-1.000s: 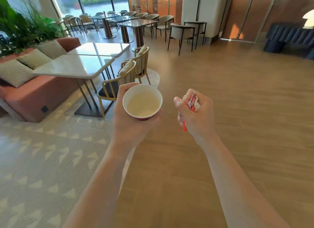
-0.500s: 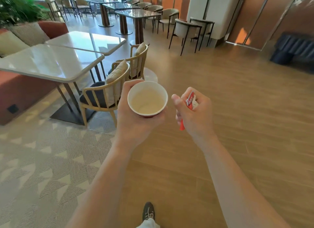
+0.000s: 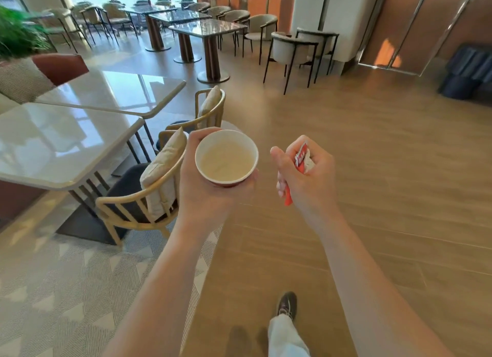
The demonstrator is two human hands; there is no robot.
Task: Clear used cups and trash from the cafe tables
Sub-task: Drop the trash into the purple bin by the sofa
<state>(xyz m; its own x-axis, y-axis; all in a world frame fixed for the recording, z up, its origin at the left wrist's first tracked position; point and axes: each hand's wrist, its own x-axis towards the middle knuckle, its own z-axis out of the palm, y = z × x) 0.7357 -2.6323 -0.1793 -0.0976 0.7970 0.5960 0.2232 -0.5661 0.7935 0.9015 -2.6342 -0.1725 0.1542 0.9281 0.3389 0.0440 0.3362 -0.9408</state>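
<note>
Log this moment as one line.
left hand: holds paper cup, upright | right hand: grips red wrapper | location: wood floor beside light tables | stage: both items in hand

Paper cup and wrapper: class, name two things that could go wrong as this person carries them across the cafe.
1. The cup has no lid and sits in the left hand alone; a tilt could spill any dregs.
2. The red wrapper sticks out of the right hand at both ends, so it might slip to the floor.
</note>
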